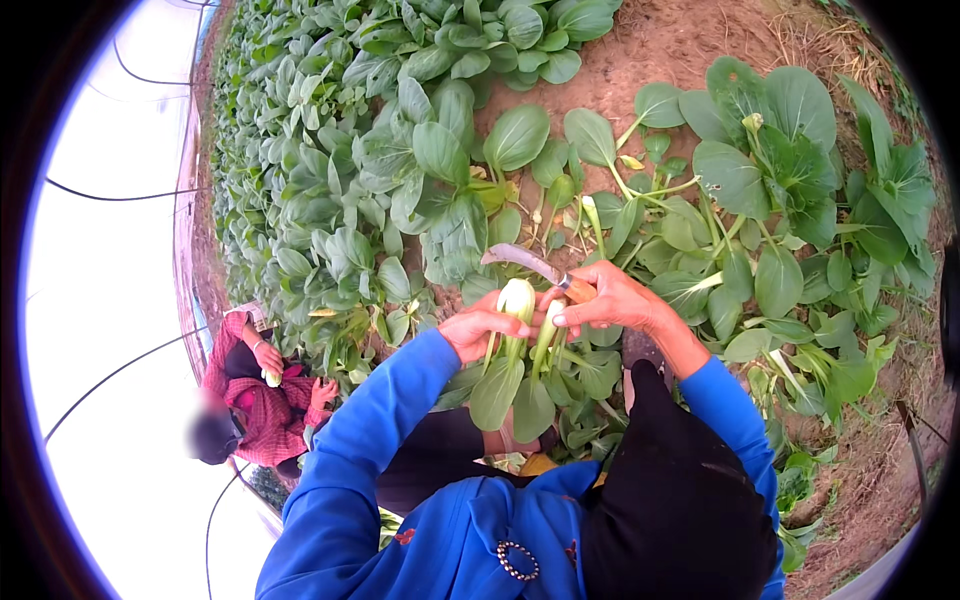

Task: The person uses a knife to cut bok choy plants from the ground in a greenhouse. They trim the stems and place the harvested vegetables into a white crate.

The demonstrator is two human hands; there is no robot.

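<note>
My left hand [478, 327] is wrapped around a head of bok choy [516, 301], its pale cut base up and its leaves hanging down. In my right hand [619, 304] is the wooden handle of a small curved harvesting knife [526, 259], whose blade points left above the bok choy. The thumb and fingers of that same hand also pinch a pale leaf stalk [547, 339] beside the head. Whether this stalk is still joined to the head cannot be told. Loose green leaves [596, 375] lie below both hands, between my legs.
Dense bok choy plants [322, 172] grow at the left and top. Cut leaves and stalks [720, 247] cover the ground at right, beside reddish bare soil [645, 45]. A co-worker in a red checked shirt [262, 412] crouches at left, near the white plastic tunnel wall [112, 262].
</note>
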